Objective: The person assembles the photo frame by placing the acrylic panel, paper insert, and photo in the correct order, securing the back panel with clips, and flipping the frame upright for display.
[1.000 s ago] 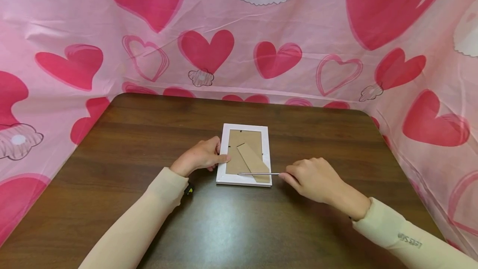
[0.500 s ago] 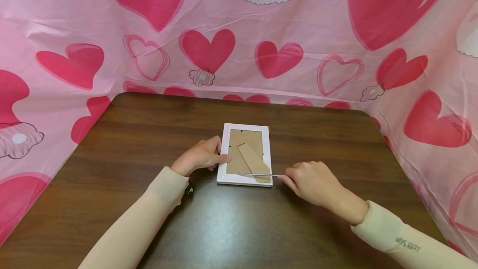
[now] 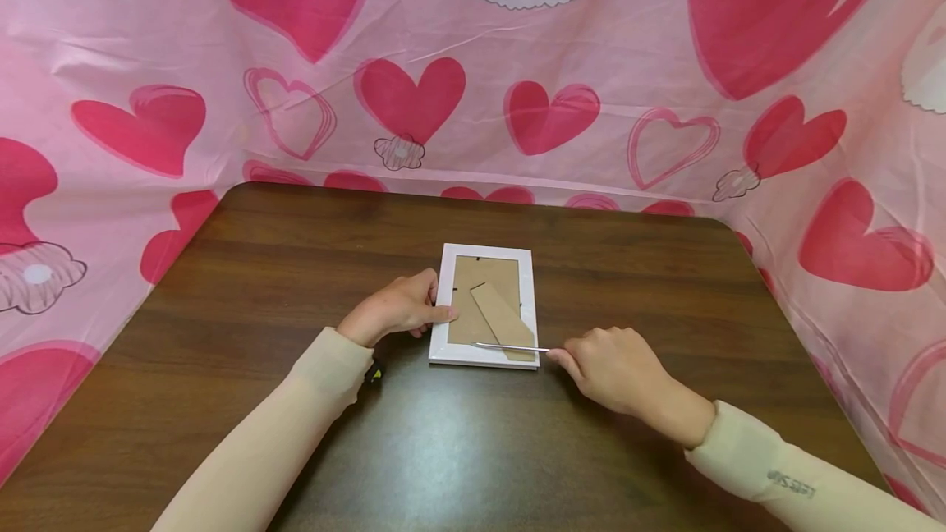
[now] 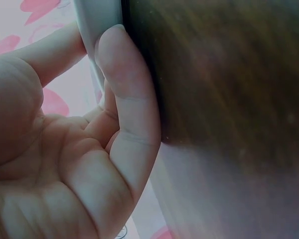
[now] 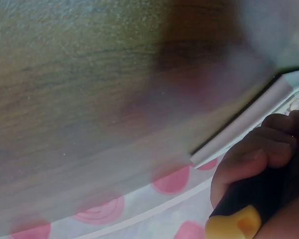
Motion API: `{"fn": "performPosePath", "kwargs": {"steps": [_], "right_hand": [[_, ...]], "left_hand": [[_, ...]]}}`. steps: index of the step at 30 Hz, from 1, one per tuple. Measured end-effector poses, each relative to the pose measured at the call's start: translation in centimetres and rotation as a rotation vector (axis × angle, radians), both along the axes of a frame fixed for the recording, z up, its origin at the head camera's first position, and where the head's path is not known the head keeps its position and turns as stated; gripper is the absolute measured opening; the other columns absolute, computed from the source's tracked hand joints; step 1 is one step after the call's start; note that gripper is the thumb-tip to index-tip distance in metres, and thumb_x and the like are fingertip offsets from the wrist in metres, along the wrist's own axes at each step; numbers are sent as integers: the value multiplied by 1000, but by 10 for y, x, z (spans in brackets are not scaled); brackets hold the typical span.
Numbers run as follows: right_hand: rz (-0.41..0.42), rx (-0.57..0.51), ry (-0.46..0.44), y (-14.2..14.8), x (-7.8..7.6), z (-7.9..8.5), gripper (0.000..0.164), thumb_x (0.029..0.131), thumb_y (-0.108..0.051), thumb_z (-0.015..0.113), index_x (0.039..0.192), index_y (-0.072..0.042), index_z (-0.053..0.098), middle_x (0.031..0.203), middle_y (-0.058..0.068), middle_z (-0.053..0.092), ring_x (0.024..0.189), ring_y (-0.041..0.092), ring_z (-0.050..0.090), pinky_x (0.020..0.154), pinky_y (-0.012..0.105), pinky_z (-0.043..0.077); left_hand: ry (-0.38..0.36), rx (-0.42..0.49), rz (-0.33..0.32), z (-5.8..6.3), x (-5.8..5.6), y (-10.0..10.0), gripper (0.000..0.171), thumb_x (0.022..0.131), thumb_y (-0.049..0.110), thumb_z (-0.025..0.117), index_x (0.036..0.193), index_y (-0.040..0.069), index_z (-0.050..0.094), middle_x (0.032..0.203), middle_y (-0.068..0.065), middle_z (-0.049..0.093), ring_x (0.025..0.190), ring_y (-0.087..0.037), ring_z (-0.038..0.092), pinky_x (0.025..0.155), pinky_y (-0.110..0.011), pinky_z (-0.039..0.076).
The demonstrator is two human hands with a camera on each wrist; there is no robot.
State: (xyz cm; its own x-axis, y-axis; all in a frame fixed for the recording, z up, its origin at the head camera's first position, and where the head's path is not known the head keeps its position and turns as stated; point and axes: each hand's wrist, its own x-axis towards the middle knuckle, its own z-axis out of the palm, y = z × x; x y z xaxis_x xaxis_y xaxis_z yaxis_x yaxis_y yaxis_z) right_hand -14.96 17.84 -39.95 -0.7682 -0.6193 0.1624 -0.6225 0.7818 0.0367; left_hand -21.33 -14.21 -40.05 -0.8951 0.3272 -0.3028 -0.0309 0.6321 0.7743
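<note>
A white picture frame [image 3: 525,282] lies face down on the table, its brown backing board [image 3: 491,269] and slanted stand leg [image 3: 498,314] facing up. My left hand [image 3: 395,306] grips its left edge, thumb on top; the left wrist view has fingers [image 4: 132,99] curled against the frame's side [image 4: 102,20]. In my right hand [image 3: 621,368] is a screwdriver [image 3: 528,348], its metal shaft crossing the stand leg and its tip at the backing's lower edge. The right wrist view shows its black and yellow handle [image 5: 234,226] inside the curled fingers [image 5: 239,167].
The dark wooden table [image 3: 355,228] carries the frame near its middle. Pink cloth [image 3: 562,48] printed with hearts hangs behind the table and on both sides. A dark wrist strap [image 3: 374,373] shows at the left cuff.
My right hand has shifted slightly left and toward me, tilting the screwdriver shaft a little; its tip stays near the backing's lower edge. The left hand and frame hold still.
</note>
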Motion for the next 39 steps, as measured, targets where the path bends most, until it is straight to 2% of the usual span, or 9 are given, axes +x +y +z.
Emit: {"fn": "performPosePath", "kwargs": {"steps": [9, 17, 30, 39], "right_hand": [[-63, 19, -62, -2, 2, -3, 47, 96, -48, 52, 55, -27, 41, 47, -13, 33, 44, 10, 39, 39, 33, 34], [-93, 33, -132, -2, -1, -7, 53, 97, -53, 46, 52, -26, 40, 46, -11, 34, 44, 10, 37, 40, 31, 33], [-97, 40, -125, -1, -6, -9, 58, 97, -56, 44, 49, -24, 38, 45, -10, 33, 42, 10, 36, 38, 30, 31], [-139, 54, -222, -4, -11, -8, 60, 96, -59, 42, 50, -21, 40, 46, -8, 34, 43, 11, 37, 38, 31, 32]], "left_hand": [[-22, -1, -18, -2, -1, -2, 37, 85, 28, 74, 94, 6, 47, 78, -10, 57, 57, -23, 56, 54, -32, 51], [-27, -3, -36, -1, -2, -1, 38, 84, 28, 75, 95, 5, 46, 79, -10, 57, 57, -23, 55, 54, -32, 51], [-32, 3, -62, 3, -2, -2, 38, 85, 27, 74, 98, 4, 47, 80, -10, 57, 58, -23, 55, 55, -33, 50], [-22, 9, -74, 3, -2, -3, 37, 86, 26, 73, 99, 4, 46, 82, -10, 57, 58, -23, 55, 55, -33, 50]]}}
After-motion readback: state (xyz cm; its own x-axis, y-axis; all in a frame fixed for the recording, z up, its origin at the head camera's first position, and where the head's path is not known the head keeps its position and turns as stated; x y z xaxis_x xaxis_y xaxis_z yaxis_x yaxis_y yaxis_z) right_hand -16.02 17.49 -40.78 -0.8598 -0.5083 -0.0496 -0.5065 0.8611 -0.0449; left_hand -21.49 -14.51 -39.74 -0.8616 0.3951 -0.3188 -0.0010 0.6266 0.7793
